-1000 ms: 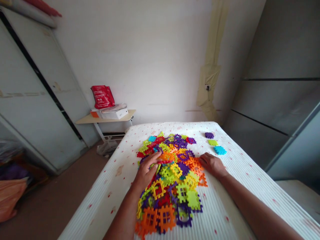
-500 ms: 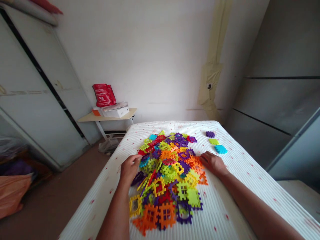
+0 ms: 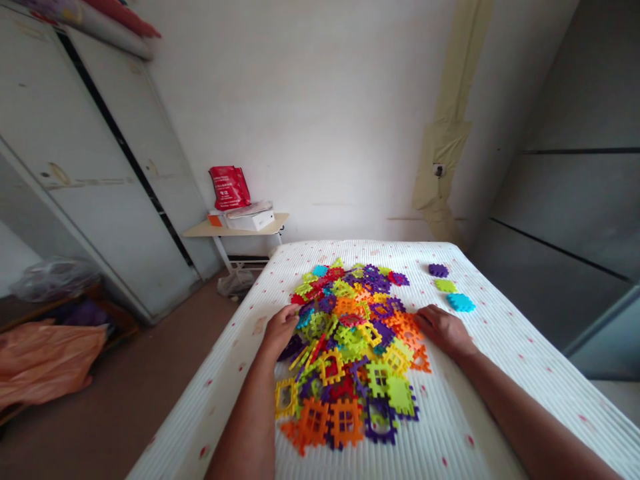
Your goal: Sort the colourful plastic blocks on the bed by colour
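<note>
A heap of interlocking plastic tiles [image 3: 353,343] in orange, yellow, lime, purple, red and blue lies on the white bed cover. My left hand [image 3: 280,330] rests against the heap's left edge, fingers loosely bent beside a blue tile [image 3: 305,319]. Nothing shows in its grasp. Along the right edge, my right hand [image 3: 443,330] lies palm down with its fingertips touching the orange tiles [image 3: 406,327]. It holds nothing that I can see. Apart from the heap, at the back right, are a purple tile stack [image 3: 439,270], a lime one [image 3: 445,285] and a light blue one [image 3: 461,303].
The bed [image 3: 500,400] has a ribbed white cover with small red spots. Behind it on the left stands a small table [image 3: 197,231] with a white box [image 3: 257,220] and a red bag [image 3: 230,188]. Grey cabinets [image 3: 575,200] flank the right side, pale ones [image 3: 110,220] the left.
The head view has turned slightly left, so everything sits farther right in the picture. Both hands keep about the same places beside the heap.
</note>
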Tool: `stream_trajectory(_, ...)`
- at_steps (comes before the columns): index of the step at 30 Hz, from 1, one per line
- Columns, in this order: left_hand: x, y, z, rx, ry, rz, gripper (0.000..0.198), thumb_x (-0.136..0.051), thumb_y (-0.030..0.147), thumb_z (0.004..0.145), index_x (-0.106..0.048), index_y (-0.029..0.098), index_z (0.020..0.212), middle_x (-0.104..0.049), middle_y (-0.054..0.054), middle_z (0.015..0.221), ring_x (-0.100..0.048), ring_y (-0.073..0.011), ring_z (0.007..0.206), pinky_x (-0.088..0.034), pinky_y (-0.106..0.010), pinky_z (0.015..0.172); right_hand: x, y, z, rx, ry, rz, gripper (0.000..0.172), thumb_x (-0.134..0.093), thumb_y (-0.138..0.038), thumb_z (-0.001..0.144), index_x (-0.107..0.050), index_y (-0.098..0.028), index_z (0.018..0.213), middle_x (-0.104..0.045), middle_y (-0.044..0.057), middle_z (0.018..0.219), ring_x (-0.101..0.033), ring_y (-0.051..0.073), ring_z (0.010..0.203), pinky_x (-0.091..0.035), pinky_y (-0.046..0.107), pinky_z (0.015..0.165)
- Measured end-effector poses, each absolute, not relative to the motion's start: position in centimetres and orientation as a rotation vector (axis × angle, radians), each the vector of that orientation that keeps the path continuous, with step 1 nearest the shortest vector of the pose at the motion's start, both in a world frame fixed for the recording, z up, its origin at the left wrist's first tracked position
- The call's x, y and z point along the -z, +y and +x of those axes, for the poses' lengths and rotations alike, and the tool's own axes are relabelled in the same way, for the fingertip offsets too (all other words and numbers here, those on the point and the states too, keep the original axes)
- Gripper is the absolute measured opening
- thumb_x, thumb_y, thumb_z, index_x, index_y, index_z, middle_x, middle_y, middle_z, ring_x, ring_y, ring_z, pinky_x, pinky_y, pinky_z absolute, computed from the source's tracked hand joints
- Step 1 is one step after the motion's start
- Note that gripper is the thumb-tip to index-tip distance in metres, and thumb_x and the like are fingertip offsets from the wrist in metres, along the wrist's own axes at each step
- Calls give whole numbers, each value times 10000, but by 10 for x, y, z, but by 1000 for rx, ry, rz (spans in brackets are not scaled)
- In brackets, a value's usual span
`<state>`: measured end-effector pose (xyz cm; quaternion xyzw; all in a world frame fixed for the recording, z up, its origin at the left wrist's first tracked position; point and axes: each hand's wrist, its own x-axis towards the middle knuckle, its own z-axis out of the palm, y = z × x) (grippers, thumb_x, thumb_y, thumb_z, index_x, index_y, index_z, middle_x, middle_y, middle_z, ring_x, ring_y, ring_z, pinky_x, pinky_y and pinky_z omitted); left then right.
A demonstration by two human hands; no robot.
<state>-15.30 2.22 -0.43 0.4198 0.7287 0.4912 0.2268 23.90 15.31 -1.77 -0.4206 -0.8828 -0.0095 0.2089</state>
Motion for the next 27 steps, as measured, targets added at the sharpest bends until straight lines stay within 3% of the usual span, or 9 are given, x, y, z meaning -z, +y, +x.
stream_trajectory(11, -6, 17, -146, -1453, 1526, 1088, 485, -693, 300, 554, -670, 151, 1015, -674, -120, 1104, -591, -266, 1073, -393, -409, 989, 16, 152, 238, 5, -2459, -1182, 399, -319, -414, 936, -638, -197, 834, -632, 50, 818, -601, 146, 733, -405, 235, 641)
stream_trajectory(22, -1, 17, -153, -1440, 1512, 1091, 584, -734, 434, 554, -652, 151, 1058, -660, -141, 1142, -575, -294, 1114, -399, -414, 1002, 9, 149, 233, 24, -2438, -1291, 307, -379, -329, 929, -630, -196, 811, -620, 29, 807, -581, 120, 746, -370, 205, 647)
stream_trajectory(27, 0, 24, -156, -1388, 1689, 1167, 510, -729, 486, 484, -700, 194, 900, -711, -97, 1026, -615, -296, 1040, -454, -382, 946, 8, 149, 229, 45, -2437, -1340, 286, -387, -300, 936, -624, -193, 815, -621, 30, 823, -572, 115, 768, -355, 199, 660)
